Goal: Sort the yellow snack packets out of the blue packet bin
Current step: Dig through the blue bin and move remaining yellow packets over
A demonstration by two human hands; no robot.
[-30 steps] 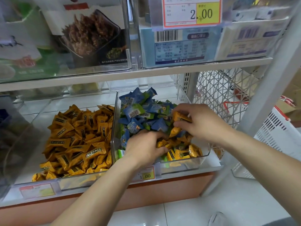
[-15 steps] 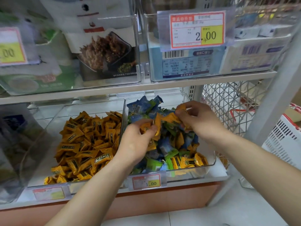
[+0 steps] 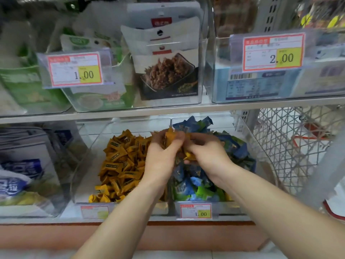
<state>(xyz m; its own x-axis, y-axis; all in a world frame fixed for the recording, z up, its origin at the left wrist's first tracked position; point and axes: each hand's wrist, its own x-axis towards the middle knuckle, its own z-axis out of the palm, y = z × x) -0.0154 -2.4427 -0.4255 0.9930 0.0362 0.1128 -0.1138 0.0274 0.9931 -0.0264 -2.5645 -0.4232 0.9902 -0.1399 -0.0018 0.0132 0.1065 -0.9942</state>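
Two clear bins stand side by side on the lower shelf. The left bin [image 3: 84, 184] holds a heap of yellow snack packets [image 3: 121, 165]. The right bin [image 3: 248, 139] holds blue and green packets [image 3: 194, 186], with a few yellow ones low at its front. My left hand [image 3: 164, 156] grips a bunch of yellow packets [image 3: 170, 136] above the wall between the two bins. My right hand [image 3: 205, 152] is beside it over the blue bin, fingers curled round more yellow packets [image 3: 189, 156]. The two hands touch.
An upper shelf [image 3: 168, 111] sits just above the bins, with clear boxes of snack bags and price tags. A white wire rack [image 3: 287, 146] stands to the right. Bagged goods [image 3: 22, 174] fill the bin at far left.
Both hands have lifted out of the blue bin with yellow packets and shifted left toward the dividing wall, coming together. The camera has tilted upward.
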